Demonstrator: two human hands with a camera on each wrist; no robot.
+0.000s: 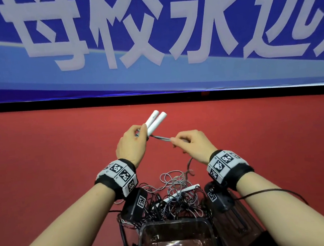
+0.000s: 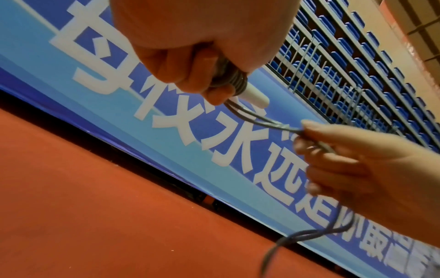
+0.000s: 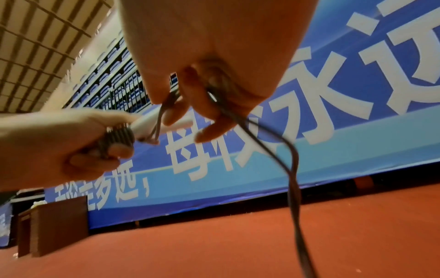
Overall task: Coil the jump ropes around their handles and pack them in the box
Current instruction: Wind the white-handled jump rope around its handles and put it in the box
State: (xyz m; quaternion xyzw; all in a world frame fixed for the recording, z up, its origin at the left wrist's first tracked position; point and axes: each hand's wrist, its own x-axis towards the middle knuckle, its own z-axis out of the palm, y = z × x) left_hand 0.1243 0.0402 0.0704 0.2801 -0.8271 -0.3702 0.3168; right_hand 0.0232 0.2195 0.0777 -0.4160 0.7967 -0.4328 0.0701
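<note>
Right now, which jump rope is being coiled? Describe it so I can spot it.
Above the red floor, ahead of the clear box and the tangled rope pile, the left hand grips paired white handles. Unlike the pile's ropes, it is lifted, partly wound, its grey cord pinched by the right hand.

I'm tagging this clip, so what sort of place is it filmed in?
Probably an indoor sports hall or gym: a red sports floor, a long blue banner with large white characters along the wall, and tiers of blue spectator seats behind railings above it.

A sports hall: red court floor, blue banner, tiered blue spectator seats behind railings.
</note>
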